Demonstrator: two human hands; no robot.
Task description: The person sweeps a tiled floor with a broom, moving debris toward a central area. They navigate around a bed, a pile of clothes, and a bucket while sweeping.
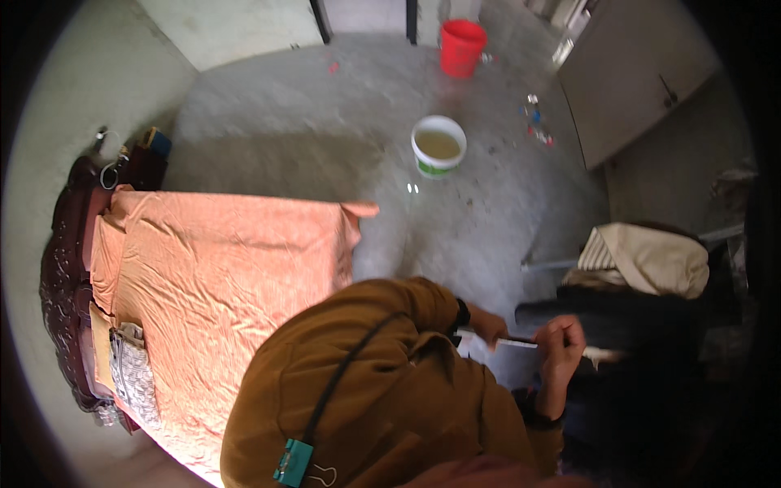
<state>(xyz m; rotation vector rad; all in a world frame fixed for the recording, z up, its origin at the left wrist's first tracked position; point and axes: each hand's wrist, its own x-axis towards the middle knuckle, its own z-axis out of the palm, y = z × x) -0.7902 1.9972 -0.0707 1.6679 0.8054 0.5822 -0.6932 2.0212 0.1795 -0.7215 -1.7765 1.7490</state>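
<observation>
My left hand (488,324) is beyond the brown sleeve, closed around a thin rod-like thing (518,343) with a dark upper side and a pale lower edge. Farther right, my right hand (560,343) is curled into a fist at the other end of its visible length. Between the two hands only a short stretch of it shows. Past my right fist a small pale piece (601,355) shows; whether it belongs to the same thing is unclear. Dark, blurred shapes lie below and right of my right hand.
A bed with an orange sheet (232,250) and carved headboard (61,287) stands left. On the concrete floor (293,116) are a white bucket (438,165) of murky liquid, a red bucket (462,52) and scattered litter (537,116). Beige cloth (662,256) lies right, below a door (634,85).
</observation>
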